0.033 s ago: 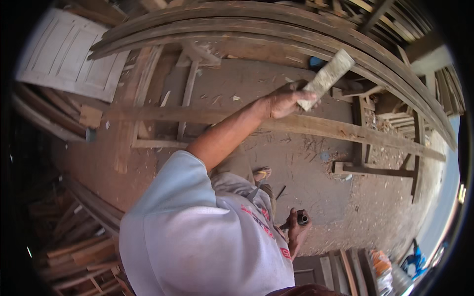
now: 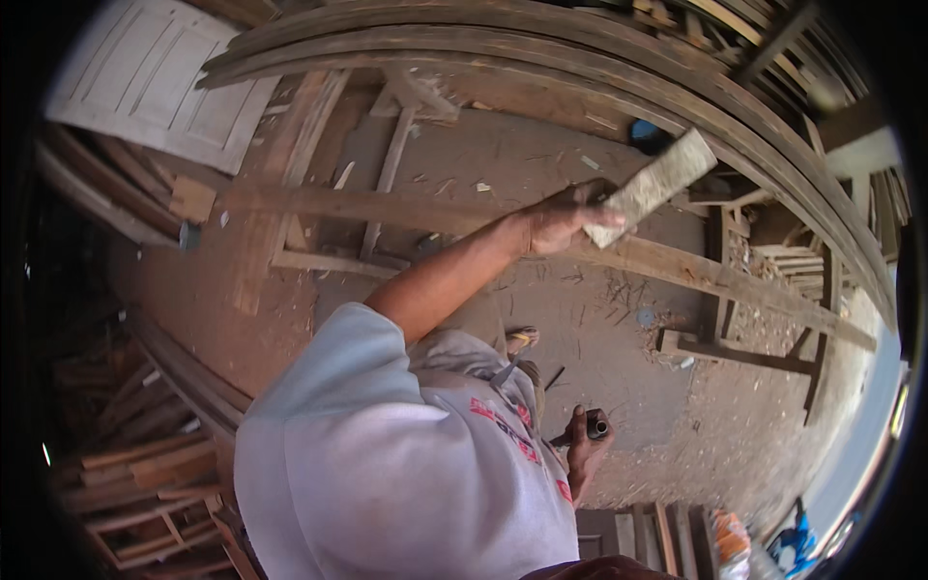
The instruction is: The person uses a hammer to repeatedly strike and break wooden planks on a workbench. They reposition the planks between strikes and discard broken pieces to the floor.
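Observation:
My left arm stretches out over the work frame, and its hand is closed round the lower end of a short, rough pale wood block. The block slants up to the right, above a long horizontal plank. Lower down, near my body, my right hand is wrapped round a dark tool with a round, ring-shaped metal end. It looks like a hammer head, though most of the tool is hidden. My two hands are well apart.
Long stacked beams cross the far side. Wooden trestle legs stand at right. A white panelled door leans at the far left. Wood scraps pile up at lower left. Shavings litter the floor.
The whole view has shifted slightly, with the beams and plank now a little farther right. The wood block leans a little more to the right. Both hands keep their holds.

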The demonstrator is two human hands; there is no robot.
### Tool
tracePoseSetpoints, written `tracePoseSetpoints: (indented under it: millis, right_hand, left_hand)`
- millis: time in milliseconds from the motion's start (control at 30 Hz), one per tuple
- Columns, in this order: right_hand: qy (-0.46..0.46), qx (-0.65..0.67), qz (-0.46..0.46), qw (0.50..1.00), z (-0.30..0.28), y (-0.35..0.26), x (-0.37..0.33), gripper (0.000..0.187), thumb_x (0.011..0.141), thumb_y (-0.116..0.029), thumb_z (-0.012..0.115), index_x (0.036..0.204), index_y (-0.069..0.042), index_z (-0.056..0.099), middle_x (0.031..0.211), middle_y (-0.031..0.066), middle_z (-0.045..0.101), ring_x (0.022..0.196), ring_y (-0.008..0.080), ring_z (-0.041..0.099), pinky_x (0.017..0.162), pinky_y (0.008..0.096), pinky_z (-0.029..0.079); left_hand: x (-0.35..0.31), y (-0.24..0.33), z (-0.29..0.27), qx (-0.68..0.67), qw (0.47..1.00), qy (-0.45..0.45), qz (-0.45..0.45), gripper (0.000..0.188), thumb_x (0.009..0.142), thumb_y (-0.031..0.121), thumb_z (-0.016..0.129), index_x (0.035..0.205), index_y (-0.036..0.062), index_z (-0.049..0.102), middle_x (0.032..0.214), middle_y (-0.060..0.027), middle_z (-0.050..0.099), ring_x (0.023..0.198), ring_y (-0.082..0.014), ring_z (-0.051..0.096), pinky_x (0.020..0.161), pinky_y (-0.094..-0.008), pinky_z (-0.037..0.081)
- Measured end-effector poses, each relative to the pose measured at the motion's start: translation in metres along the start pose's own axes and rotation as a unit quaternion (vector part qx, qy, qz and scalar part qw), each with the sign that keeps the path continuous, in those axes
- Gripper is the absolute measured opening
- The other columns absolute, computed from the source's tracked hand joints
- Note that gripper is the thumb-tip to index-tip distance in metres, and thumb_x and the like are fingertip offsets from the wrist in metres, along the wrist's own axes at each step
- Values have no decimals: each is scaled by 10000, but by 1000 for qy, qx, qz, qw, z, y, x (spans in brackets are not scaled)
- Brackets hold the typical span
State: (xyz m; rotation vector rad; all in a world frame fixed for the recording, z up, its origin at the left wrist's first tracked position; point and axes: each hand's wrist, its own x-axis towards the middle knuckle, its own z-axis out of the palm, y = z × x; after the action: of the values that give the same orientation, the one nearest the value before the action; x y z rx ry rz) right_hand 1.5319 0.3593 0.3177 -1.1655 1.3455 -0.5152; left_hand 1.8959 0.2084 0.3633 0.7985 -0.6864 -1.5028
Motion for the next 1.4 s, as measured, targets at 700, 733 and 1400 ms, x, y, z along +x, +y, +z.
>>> tracePoseSetpoints:
  millis: [700, 733, 1400]
  right_hand:
    - [-415, 194, -347, 818, 300, -284, 16, 446, 948, -464, 714, 968, -55, 537, 701, 22, 494, 595, 132, 511, 556, 307, 473]
    - [-425, 207, -341, 813, 332, -292, 6, 490, 927, -488, 735, 990, -41, 545, 733, 29, 520, 626, 140, 547, 578, 315, 496]
    - [-382, -54, -493, 780, 815, -298, -76, 328, 954, -306, 731, 846, -22, 609, 643, 14, 523, 578, 110, 489, 520, 301, 397]
  left_hand:
    - [-494, 20, -204, 144, 632, 747, 151, 484, 885, 453, 770, 1115, 32, 700, 1012, -32, 654, 925, -107, 589, 824, -297, 496]
    - [-519, 24, -222, 142, 604, 774, 127, 468, 902, 448, 751, 1101, 26, 706, 991, -38, 661, 926, -110, 590, 827, -303, 495]
    - [-610, 89, -372, 495, 342, 799, 24, 510, 872, 244, 766, 1296, 16, 597, 1217, -208, 631, 1173, -412, 566, 1022, -509, 445]
